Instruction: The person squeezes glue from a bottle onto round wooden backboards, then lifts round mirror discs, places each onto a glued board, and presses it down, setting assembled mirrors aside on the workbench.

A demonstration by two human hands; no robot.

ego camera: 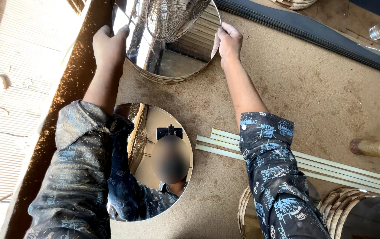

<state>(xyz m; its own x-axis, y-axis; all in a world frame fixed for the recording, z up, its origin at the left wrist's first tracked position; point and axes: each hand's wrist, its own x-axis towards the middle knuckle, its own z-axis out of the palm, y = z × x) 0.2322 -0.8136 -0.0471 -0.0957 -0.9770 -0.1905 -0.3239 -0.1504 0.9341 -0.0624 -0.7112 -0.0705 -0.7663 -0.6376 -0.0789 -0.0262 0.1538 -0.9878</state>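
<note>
Two hands hold one round mirror [172, 53] at the far edge of the bench [331, 102]. The left hand [109, 44] grips the mirror's left rim, fingers curled over the edge; the right hand [229, 42] pinches the right rim, fingers closed on it. The mirror thus lies between the hands, tilted up from the bench, its near rim showing a woven border. Its glass reflects a wire fan cage. A second round mirror [154, 159] lies flat, nearer, between the two patterned sleeves. To the right, pale thin strips [340, 170] lie side by side on the bench, passing under the right sleeve. A small gold-coloured bottle [373, 148] lies on its side far right. Stacked round woven frames [353, 212] sit at the near right corner.
</note>
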